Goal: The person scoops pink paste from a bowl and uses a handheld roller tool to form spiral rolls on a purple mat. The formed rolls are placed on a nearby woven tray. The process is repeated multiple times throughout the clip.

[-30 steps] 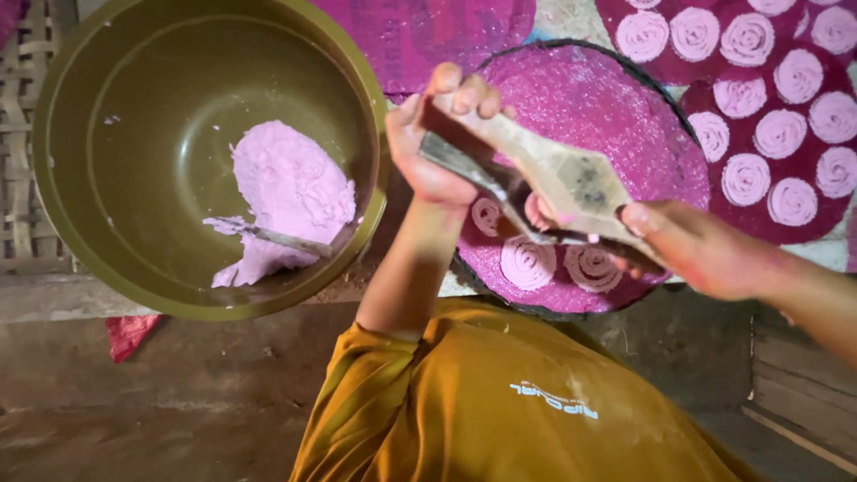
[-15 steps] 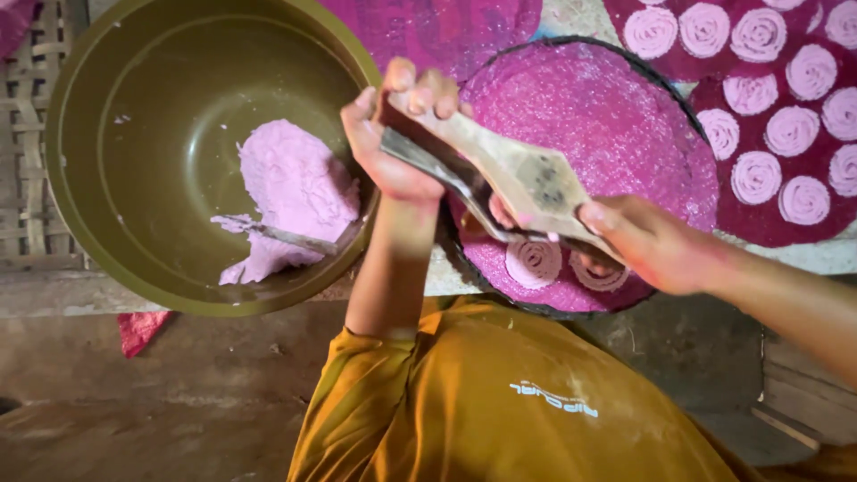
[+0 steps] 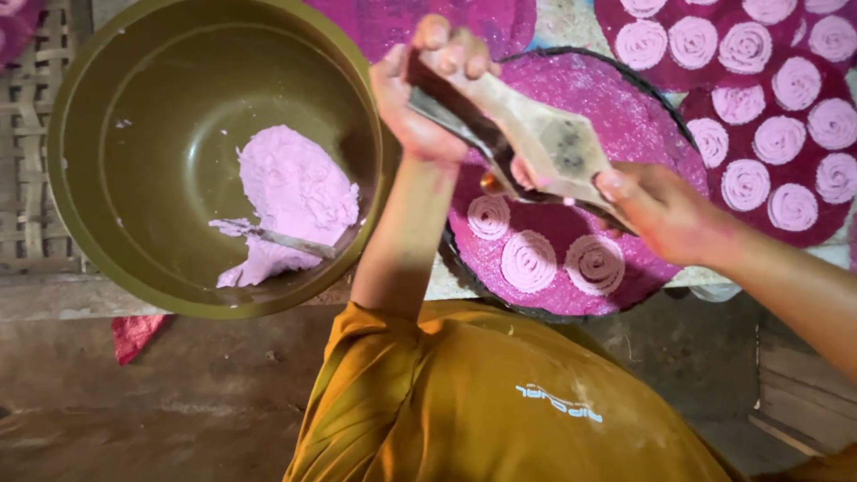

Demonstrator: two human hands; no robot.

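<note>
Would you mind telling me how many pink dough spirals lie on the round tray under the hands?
3 in view: one spiral at left, one in the middle, one at right, all along the tray's near side. The press and hands may hide more.

Count at this moment:

- Hands: two, left hand [image 3: 428,98] and right hand [image 3: 665,214], both closed on one wooden press [image 3: 536,138].
- Bowls: one, an olive-green bowl [image 3: 98,116], holding one mound of pink dough [image 3: 290,196] and one spoon [image 3: 295,241].
- Round purple mat under the hands [image 3: 625,98]: one, with three pink dough spirals [image 3: 528,261].
- Second mat at right [image 3: 803,219]: one; about twelve spirals show, some cut by the frame edge.
- Red scraps on the floor: one [image 3: 134,335].
</note>
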